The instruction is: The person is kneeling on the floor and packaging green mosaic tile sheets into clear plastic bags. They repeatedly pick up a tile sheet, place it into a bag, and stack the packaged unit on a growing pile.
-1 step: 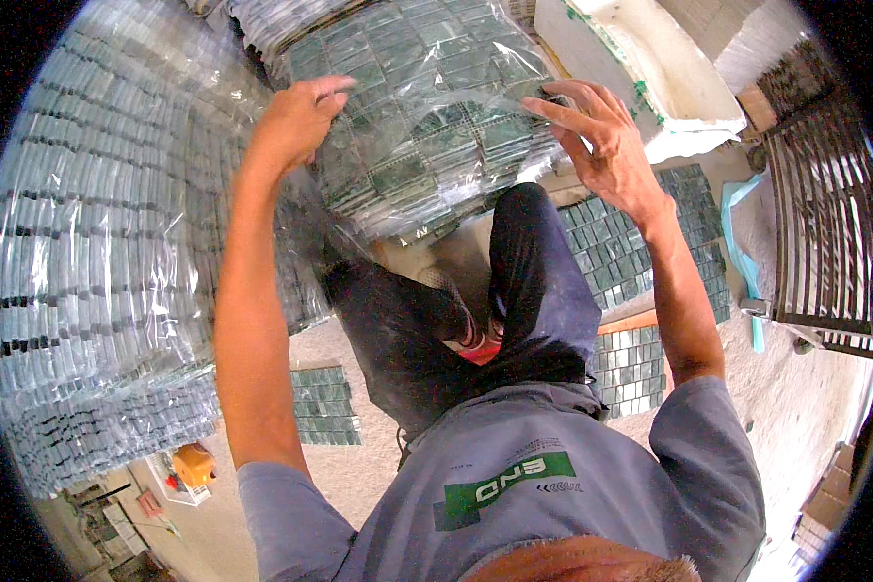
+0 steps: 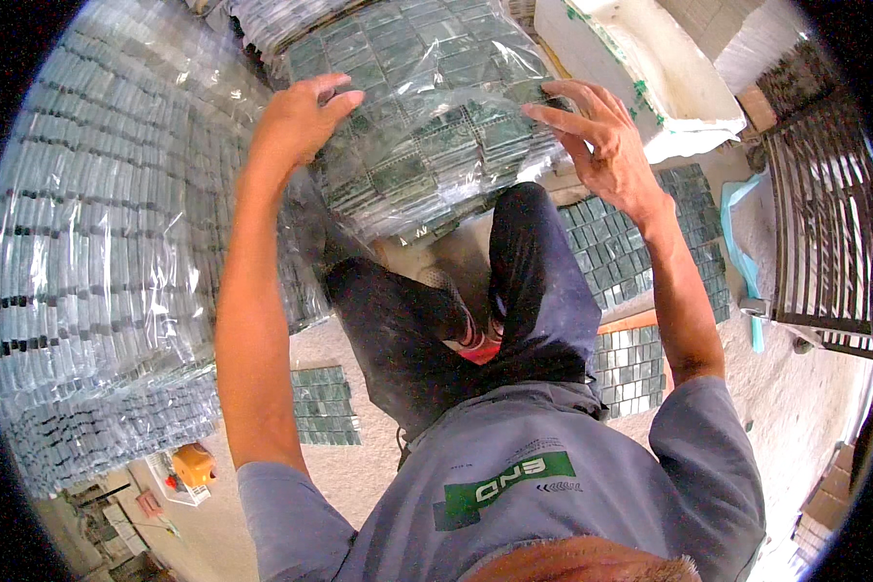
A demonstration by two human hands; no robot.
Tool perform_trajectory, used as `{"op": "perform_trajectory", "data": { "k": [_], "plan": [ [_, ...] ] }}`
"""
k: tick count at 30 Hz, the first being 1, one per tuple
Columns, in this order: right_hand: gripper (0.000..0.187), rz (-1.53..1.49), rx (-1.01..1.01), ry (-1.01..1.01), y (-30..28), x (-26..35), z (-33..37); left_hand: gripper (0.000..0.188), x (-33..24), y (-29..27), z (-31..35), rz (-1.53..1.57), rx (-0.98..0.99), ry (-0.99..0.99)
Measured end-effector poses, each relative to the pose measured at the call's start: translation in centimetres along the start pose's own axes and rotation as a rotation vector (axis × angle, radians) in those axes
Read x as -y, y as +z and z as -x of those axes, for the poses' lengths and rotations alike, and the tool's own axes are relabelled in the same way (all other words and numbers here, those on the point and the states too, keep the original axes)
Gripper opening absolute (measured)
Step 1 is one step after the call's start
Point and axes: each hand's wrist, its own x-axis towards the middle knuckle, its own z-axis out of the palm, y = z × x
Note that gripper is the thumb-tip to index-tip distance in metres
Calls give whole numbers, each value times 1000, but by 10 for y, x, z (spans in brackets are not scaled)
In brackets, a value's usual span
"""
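A stack of dark green tile sheets (image 2: 398, 184) under clear plastic film (image 2: 436, 82) stands in front of me. My left hand (image 2: 306, 121) is at its left edge, thumb and index finger apart, palm turned inward. At the right edge is my right hand (image 2: 597, 136), its fingers spread and bent over the film. I see nothing firmly held in either hand, though the film is too transparent to tell whether the fingertips touch it.
Tall film-wrapped tile stacks (image 2: 107, 242) rise on the left. A white foam box (image 2: 689, 141) is at the far right. Tile sheets (image 2: 601, 252) lie on the floor by my right knee, with more tiles (image 2: 325, 403) at lower left. A slatted dark rack (image 2: 820, 213) stands rightmost.
The thumb and index finger of my left hand have parted. My right hand is nearly in the same place, and the film between the hands lies slightly differently.
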Motion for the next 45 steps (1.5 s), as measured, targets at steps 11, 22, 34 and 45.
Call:
{"op": "perform_trajectory", "data": {
  "k": [11, 22, 34, 45],
  "plan": [
    [48, -111, -21, -5, -1, -2, 4, 91, -18, 5, 15, -244, 37, -7],
    [40, -165, -102, 29, 0, -11, 6, 96, -17, -13, 26, -140, 170, -45],
    [37, -183, -137, 100, 5, -17, 7, 111, -8, -9, 28, -112, 158, -60],
    [41, -251, -107, 205, 3, -18, 8, 117, -2, -7, 19, -186, 223, -40]
  ]
}}
